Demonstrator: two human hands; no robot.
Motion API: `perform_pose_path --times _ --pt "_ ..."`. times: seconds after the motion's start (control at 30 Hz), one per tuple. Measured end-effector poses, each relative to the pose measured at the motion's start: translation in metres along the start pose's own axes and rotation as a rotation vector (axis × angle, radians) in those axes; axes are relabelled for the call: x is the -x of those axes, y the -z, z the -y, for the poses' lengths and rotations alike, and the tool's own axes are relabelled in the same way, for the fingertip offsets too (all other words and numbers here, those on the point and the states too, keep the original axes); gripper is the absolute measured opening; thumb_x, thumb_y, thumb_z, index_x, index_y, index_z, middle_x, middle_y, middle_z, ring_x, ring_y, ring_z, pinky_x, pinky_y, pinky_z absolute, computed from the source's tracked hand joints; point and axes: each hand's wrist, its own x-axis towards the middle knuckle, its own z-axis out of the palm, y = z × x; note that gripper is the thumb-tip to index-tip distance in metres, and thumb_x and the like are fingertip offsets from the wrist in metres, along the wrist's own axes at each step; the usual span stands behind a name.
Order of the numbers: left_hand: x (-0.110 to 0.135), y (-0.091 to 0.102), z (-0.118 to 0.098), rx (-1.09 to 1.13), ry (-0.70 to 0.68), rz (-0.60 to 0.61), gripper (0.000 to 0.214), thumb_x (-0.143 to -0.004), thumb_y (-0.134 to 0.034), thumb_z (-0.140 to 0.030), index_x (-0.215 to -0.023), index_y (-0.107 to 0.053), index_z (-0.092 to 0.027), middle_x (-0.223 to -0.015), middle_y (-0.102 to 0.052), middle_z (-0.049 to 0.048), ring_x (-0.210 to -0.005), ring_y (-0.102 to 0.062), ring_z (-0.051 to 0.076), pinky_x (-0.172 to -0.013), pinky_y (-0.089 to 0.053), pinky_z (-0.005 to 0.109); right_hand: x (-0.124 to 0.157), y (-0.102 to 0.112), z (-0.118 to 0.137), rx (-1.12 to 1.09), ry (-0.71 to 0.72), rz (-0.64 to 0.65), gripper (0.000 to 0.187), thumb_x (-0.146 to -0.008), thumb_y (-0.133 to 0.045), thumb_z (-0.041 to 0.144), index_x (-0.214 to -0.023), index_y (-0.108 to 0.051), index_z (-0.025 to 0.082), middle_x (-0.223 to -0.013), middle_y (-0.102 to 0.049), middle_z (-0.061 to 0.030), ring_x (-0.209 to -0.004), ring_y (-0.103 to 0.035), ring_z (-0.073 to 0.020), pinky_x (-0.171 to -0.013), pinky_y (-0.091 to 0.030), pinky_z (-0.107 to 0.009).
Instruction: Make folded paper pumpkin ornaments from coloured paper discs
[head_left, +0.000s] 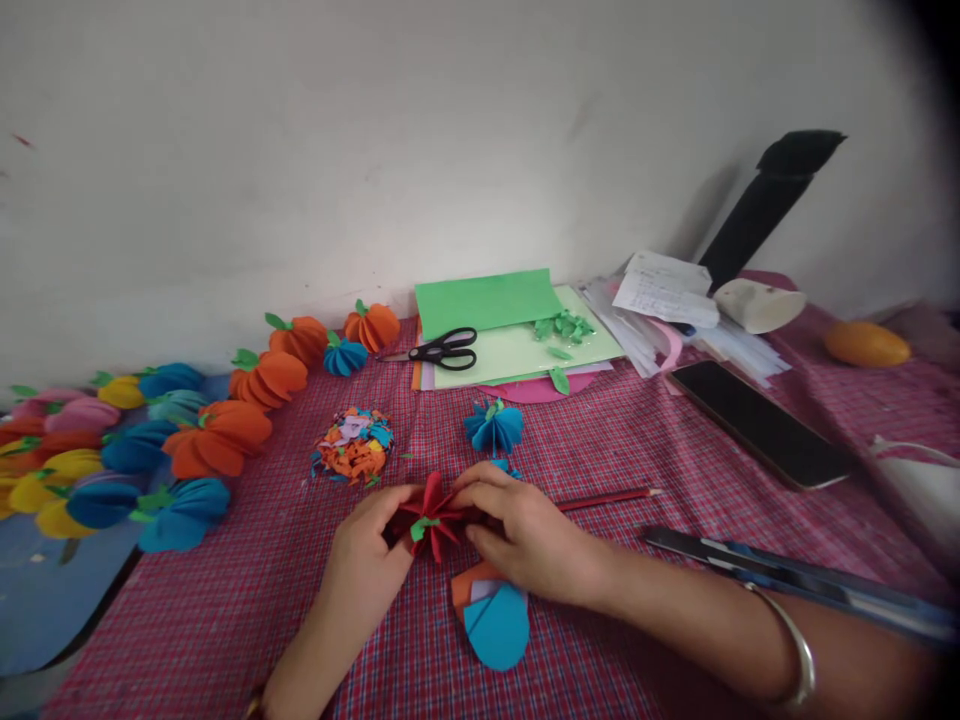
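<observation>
Red paper pumpkin (pixel 434 512): held upright between both hands, folds fanned out, green leaf piece (pixel 423 527) near its middle.
Left hand (pixel 375 528): thumb and fingers closed on its left folds.
Right hand (pixel 517 535): fingers and thumb pinching its right folds.
Blue paper circle (pixel 498 628): just nearer than the grip, overlapping orange and lilac pieces.
Small blue pumpkin (pixel 493 429): just beyond the grip.
Red pencil (pixel 607 499): right of the grip, partly hidden.
Paper scraps (pixel 354 447): heaped beyond, leftward.
Scissors (pixel 426 352): farther beyond the grip.

Held pumpkin (pixel 442 535): one; scissors (pixel 442 350), phone (pixel 759 425), pencil (pixel 607 498): one each.
</observation>
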Motion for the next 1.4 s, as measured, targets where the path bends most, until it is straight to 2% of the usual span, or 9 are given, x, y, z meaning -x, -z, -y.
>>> perform_pose_path --times 0.2,0.33,0.43,0.53,0.63,0.87,1.07,1.2,1.4 --pt "0.003 -0.003 -0.002 -0.022 -0.089 0.012 0.062 -0.071 -0.057 -0.006 -0.129 -0.054 -0.026 -0.126 -0.063 0.0066 -0.115 -0.06 0.023 -0.097 -0.051 0.042 -0.002 0.0 0.001 0.004 0.026 0.027 0.034 -0.076 -0.052 -0.001 -0.104 -0.063 0.015 -0.117 -0.058 -0.0063 -0.105 -0.058 -0.0142 -0.093 -0.049 -0.026" --pt "0.002 -0.005 -0.006 -0.094 -0.162 -0.037 0.068 -0.071 -0.056 -0.003 -0.134 -0.047 -0.027 -0.129 -0.058 0.008 -0.119 -0.056 0.025 -0.099 -0.049 0.046 -0.001 0.001 0.0 0.019 0.029 0.046 0.033 -0.076 -0.055 0.001 -0.105 -0.062 0.016 -0.115 -0.059 -0.0062 -0.104 -0.058 -0.0152 -0.093 -0.049 -0.027" --pt "0.001 -0.001 -0.009 -0.21 -0.26 -0.072 0.074 -0.073 -0.055 -0.001 -0.14 -0.041 -0.03 -0.139 -0.046 0.0091 -0.129 -0.046 0.028 -0.104 -0.044 0.049 -0.001 0.0 0.0 0.036 0.02 0.04 0.031 -0.077 -0.055 0.002 -0.103 -0.062 0.016 -0.11 -0.06 -0.0061 -0.101 -0.058 -0.0157 -0.091 -0.05 -0.029" --pt "0.001 0.007 -0.009 -0.328 -0.401 -0.021 0.077 -0.075 -0.049 0.004 -0.142 -0.038 -0.035 -0.147 -0.036 0.0073 -0.134 -0.039 0.028 -0.107 -0.041 0.052 -0.002 0.0 -0.001 0.038 0.008 0.041 0.028 -0.077 -0.054 0.003 -0.1 -0.063 0.015 -0.105 -0.061 -0.0056 -0.096 -0.059 -0.0152 -0.087 -0.051 -0.028" --pt "0.001 0.013 -0.006 -0.398 -0.456 0.029 0.08 -0.074 -0.044 0.007 -0.142 -0.038 -0.035 -0.15 -0.034 0.0064 -0.135 -0.036 0.029 -0.107 -0.04 0.053 -0.002 -0.001 -0.001 0.039 -0.001 0.036 0.029 -0.077 -0.054 0.002 -0.101 -0.063 0.016 -0.103 -0.061 -0.005 -0.093 -0.059 -0.0145 -0.085 -0.05 -0.027" --pt "-0.001 0.01 -0.003 -0.378 -0.419 0.027 0.055 -0.079 -0.051 -0.001 -0.128 -0.054 -0.025 -0.143 -0.043 0.009 -0.13 -0.041 0.028 -0.105 -0.042 0.051 -0.001 0.0 -0.001 0.049 0.007 0.031 0.025 -0.078 -0.052 0.001 -0.096 -0.064 0.015 -0.103 -0.06 -0.0054 -0.093 -0.058 -0.0139 -0.083 -0.051 -0.026" --pt "-0.001 0.008 -0.009 -0.26 -0.376 -0.041 0.018 -0.08 -0.055 -0.006 -0.089 -0.062 -0.02 -0.132 -0.052 0.0096 -0.121 -0.049 0.027 -0.099 -0.046 0.05 0.002 0.0 0.0 0.0 0.015 -0.005 0.031 -0.077 -0.051 -0.001 -0.1 -0.065 0.015 -0.115 -0.057 -0.0071 -0.104 -0.057 -0.0144 -0.094 -0.049 -0.027" --pt "-0.002 0.01 -0.011 -0.295 -0.412 -0.076 0.013 -0.081 -0.054 -0.007 -0.081 -0.058 -0.019 -0.129 -0.054 0.0105 -0.119 -0.05 0.027 -0.097 -0.046 0.051 0.003 0.0 -0.002 -0.016 0.023 -0.019 0.038 -0.077 -0.051 -0.001 -0.109 -0.062 0.016 -0.118 -0.056 -0.0076 -0.109 -0.056 -0.0153 -0.098 -0.048 -0.029" --pt "-0.001 0.011 -0.008 -0.354 -0.438 -0.059 0.018 -0.079 -0.053 -0.005 -0.088 -0.058 -0.02 -0.127 -0.056 0.01 -0.118 -0.051 0.027 -0.097 -0.047 0.05 0.005 -0.002 -0.008 -0.04 -0.009 -0.086 0.058 -0.075 -0.049 0.0 -0.13 -0.048 0.018 -0.124 -0.054 -0.0094 -0.111 -0.056 -0.0173 -0.097 -0.049 -0.036"
